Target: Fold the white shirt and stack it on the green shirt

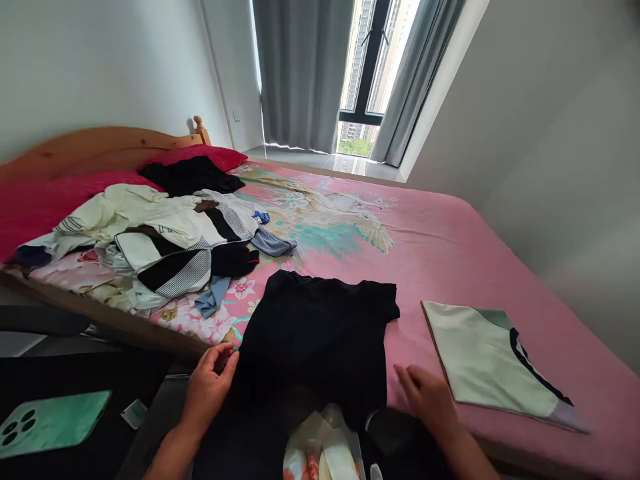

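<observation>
A black T-shirt (320, 333) lies spread on the near side of the bed, its collar and short sleeves facing away from me. My left hand (213, 377) is at the shirt's left edge, fingers loosely curled with a gap to the thumb; whether it touches the cloth is hard to tell. To the right of the shirt, my right hand (425, 393) hovers over the pink sheet with its fingers apart and nothing in them. Beyond it on the right lies a folded pale green top (485, 360) with a dark neckline.
A heap of loose clothes (175, 233) covers the bed's left side, near red pillows (65, 193). Below me are a green phone (55, 423) on a black surface and a clear plastic bag (325, 450). The bed's wooden edge (125, 333) runs along the left front.
</observation>
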A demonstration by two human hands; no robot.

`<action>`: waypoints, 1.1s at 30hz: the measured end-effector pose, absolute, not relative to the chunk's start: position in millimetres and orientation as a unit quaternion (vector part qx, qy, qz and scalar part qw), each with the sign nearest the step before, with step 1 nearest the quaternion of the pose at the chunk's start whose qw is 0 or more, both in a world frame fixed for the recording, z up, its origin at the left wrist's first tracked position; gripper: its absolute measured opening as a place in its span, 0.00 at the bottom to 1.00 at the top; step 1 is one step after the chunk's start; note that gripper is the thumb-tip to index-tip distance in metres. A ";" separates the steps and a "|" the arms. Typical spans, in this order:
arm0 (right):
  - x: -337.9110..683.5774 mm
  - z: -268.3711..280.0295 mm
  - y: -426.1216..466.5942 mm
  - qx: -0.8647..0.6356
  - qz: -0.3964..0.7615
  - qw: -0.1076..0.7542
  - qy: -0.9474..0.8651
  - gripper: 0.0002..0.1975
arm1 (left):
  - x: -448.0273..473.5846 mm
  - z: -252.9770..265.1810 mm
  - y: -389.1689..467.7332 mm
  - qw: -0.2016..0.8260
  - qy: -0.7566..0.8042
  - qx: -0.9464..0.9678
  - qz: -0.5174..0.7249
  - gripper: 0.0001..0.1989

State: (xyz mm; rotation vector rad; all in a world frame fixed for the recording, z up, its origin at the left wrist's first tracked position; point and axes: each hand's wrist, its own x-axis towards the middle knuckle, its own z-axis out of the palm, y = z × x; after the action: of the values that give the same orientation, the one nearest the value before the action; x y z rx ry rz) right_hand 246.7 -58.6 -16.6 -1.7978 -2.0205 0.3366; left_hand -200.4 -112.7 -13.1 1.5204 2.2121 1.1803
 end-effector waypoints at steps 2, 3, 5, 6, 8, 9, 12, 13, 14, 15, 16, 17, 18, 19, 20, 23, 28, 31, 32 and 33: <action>224.8 -26.7 -93.5 -0.667 0.175 0.130 -0.713 0.27 | -199.2 -11.1 -122.3 0.150 0.733 0.537 0.390 0.15; 217.1 -33.2 -107.0 -0.682 0.212 0.103 -0.692 0.26 | -196.5 -9.8 -125.6 0.161 0.717 0.566 0.375 0.14; 207.0 -45.7 -124.5 -0.707 0.303 0.101 -0.631 0.25 | -190.3 -10.1 -129.9 0.146 0.681 0.627 0.349 0.12; 203.7 -50.4 -129.1 -0.706 0.350 0.131 -0.602 0.26 | -188.5 -12.6 -131.1 0.116 0.675 0.641 0.347 0.12; 198.5 -54.6 -132.8 -0.662 0.445 0.221 -0.561 0.26 | -189.8 -22.1 -133.3 0.042 0.706 0.610 0.358 0.20; 196.3 -53.4 -133.0 -0.630 0.491 0.259 -0.543 0.25 | -192.9 -28.2 -134.8 0.021 0.740 0.570 0.357 0.25; 193.3 -36.1 -130.3 -0.587 0.580 0.313 -0.470 0.21 | -206.3 -39.8 -141.6 0.103 0.815 0.494 0.284 0.27; 194.4 -26.1 -128.3 -0.598 0.579 0.327 -0.447 0.20 | -210.0 -38.5 -143.7 0.176 0.807 0.500 0.260 0.22; 196.8 -14.5 -125.5 -0.611 0.565 0.347 -0.433 0.18 | -212.7 -33.8 -144.8 0.263 0.779 0.508 0.254 0.18; 200.1 -1.9 -121.8 -0.620 0.544 0.377 -0.422 0.15 | -214.1 -25.8 -144.5 0.357 0.736 0.508 0.269 0.17; 203.9 11.0 -117.0 -0.622 0.524 0.415 -0.408 0.11 | -214.2 -15.2 -142.3 0.443 0.687 0.490 0.302 0.16; 207.7 23.6 -111.2 -0.614 0.522 0.450 -0.384 0.07 | -212.9 -2.8 -138.3 0.507 0.642 0.458 0.348 0.17; 210.8 34.9 -104.4 -0.601 0.537 0.479 -0.348 0.04 | -210.0 10.3 -132.6 0.539 0.611 0.422 0.399 0.17; 212.6 44.5 -96.8 -0.586 0.559 0.501 -0.307 0.03 | -205.2 23.1 -125.8 0.537 0.595 0.394 0.450 0.16; 212.8 52.0 -88.8 -0.572 0.583 0.515 -0.260 0.02 | -198.1 34.5 -118.5 0.511 0.590 0.382 0.494 0.16; 203.5 61.3 -66.6 -0.536 0.633 0.544 -0.125 0.06 | -159.8 55.8 -101.7 0.446 0.584 0.426 0.528 0.14; 178.8 61.0 -53.3 -0.470 0.663 0.582 0.011 0.11 | -62.8 50.1 -101.9 0.468 0.525 0.605 0.374 0.13; 174.8 65.3 -56.7 -0.449 0.673 0.588 0.017 0.11 | -20.4 32.6 -101.7 0.377 0.515 0.692 0.338 0.19; 175.5 66.8 -58.1 -0.443 0.675 0.589 0.012 0.11 | -11.5 25.8 -99.7 0.343 0.521 0.707 0.332 0.21; 176.9 67.8 -59.5 -0.437 0.679 0.589 -0.001 0.11 | -5.1 19.0 -96.9 0.313 0.532 0.718 0.324 0.21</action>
State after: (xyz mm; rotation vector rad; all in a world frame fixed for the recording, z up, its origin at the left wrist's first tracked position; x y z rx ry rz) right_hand 176.9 -59.5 67.8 -1.0176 -0.0020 1.5817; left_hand -5.1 -96.9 19.0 1.8926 1.4024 0.8534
